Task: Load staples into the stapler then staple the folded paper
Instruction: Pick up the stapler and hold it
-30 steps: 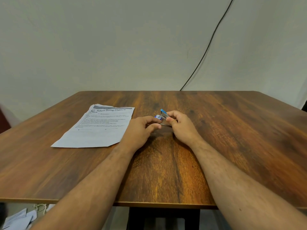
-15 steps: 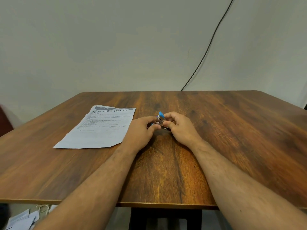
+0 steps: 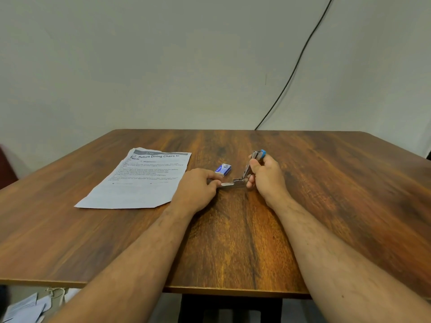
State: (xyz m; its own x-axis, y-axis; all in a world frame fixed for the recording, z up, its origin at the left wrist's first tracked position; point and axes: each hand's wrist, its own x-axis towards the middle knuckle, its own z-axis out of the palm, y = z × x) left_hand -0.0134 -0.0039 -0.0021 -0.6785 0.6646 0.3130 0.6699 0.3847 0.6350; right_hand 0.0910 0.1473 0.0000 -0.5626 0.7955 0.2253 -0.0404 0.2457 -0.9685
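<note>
A small stapler [image 3: 242,177] is held hinged open at the table's [image 3: 326,206] centre: its base is pinched by the left hand [image 3: 198,187], its raised top gripped by the right hand [image 3: 265,176]. The staple box [image 3: 223,169] lies just behind; the printed paper [image 3: 140,180] lies flat, unstapled. Loading appears not yet done.

We see a stapler [image 3: 245,177] of bare shiny metal with a blue plastic tip, a glossy blue staple box [image 3: 223,169], matt printed paper [image 3: 142,180], and a smooth, wood-grained tabletop [image 3: 326,194].
</note>
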